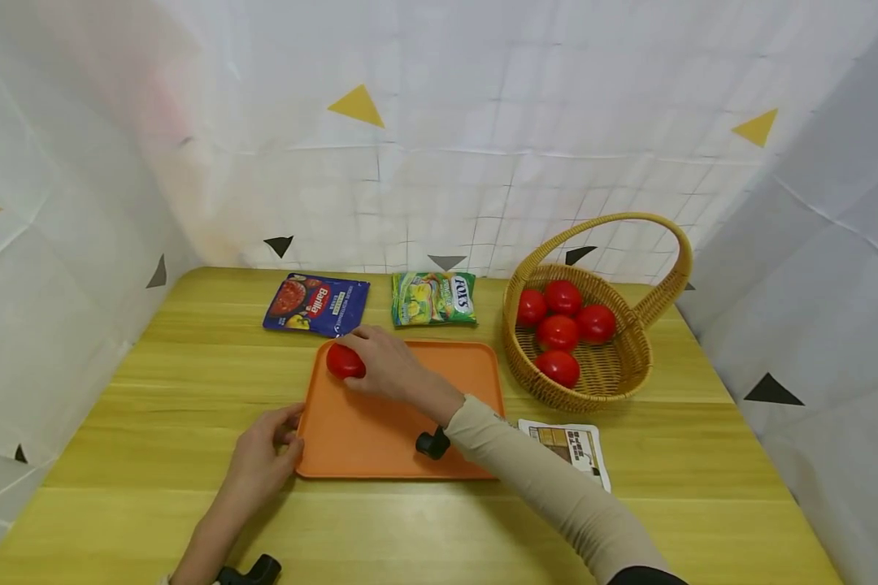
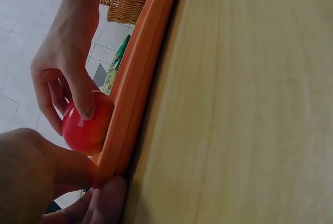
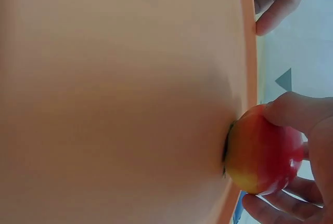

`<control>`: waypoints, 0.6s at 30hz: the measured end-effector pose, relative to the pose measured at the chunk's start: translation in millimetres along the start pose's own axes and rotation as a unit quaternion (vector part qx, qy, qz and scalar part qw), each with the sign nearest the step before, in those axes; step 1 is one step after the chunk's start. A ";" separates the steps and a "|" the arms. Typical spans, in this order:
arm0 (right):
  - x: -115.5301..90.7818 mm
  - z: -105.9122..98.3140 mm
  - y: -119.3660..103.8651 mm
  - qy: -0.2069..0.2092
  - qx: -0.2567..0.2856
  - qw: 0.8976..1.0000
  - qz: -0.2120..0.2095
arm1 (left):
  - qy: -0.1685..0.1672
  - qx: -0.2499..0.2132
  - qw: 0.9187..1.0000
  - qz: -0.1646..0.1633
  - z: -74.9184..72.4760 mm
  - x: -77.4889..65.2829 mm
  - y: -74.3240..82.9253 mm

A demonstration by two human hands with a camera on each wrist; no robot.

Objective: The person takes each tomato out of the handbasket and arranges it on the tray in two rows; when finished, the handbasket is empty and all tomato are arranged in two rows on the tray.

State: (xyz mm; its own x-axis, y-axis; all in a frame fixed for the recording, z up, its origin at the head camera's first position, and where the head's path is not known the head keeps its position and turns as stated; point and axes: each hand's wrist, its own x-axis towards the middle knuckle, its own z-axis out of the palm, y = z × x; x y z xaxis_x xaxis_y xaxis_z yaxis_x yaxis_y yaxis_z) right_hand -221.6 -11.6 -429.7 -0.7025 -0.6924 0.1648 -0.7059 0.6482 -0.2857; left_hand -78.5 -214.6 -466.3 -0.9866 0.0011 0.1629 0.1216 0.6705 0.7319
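Note:
My right hand (image 1: 388, 363) holds a red tomato (image 1: 345, 361) over the far left corner of an orange tray (image 1: 380, 439). In the right wrist view, thumb and fingers curve round the tomato (image 3: 268, 151), whose green leafy end faces the tray surface, right up against it. At the tray's left edge, my left hand (image 1: 263, 455) pinches the rim, the thumb on the upper side and fingers underneath, as the left wrist view shows. The tomato (image 2: 86, 125) sits just inside that rim, close to the left thumb.
A wicker basket (image 1: 632, 382) with a tall handle stands at the right, several tomatoes (image 1: 558, 333) inside. Behind the tray lie a blue Barilla pouch (image 1: 318, 305) and a green Fox's candy bag (image 1: 434, 299). A white packet (image 1: 571, 447) lies beside the right forearm.

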 end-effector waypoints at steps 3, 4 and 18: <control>-0.5 1.2 1.6 0.002 0.010 1.000 0.004 | -0.001 0.002 1.000 -0.002 0.0 0.1 0.1; -0.6 1.4 1.8 0.002 0.010 1.000 0.004 | -0.003 0.004 1.000 -0.003 -0.2 0.0 0.0; -1.2 -0.5 3.8 0.004 0.016 1.000 0.023 | -0.004 0.008 1.000 -0.004 0.9 0.9 -0.3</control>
State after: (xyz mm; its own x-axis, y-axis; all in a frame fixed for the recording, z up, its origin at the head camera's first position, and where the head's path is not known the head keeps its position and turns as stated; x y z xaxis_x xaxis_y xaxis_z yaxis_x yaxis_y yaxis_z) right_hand -223.5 -8.1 -430.6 -0.7344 -0.6598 0.1591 -0.6703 0.6683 -0.3226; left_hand -79.5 -214.1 -467.0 -0.9884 0.0015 0.1517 0.1120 0.6817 0.7230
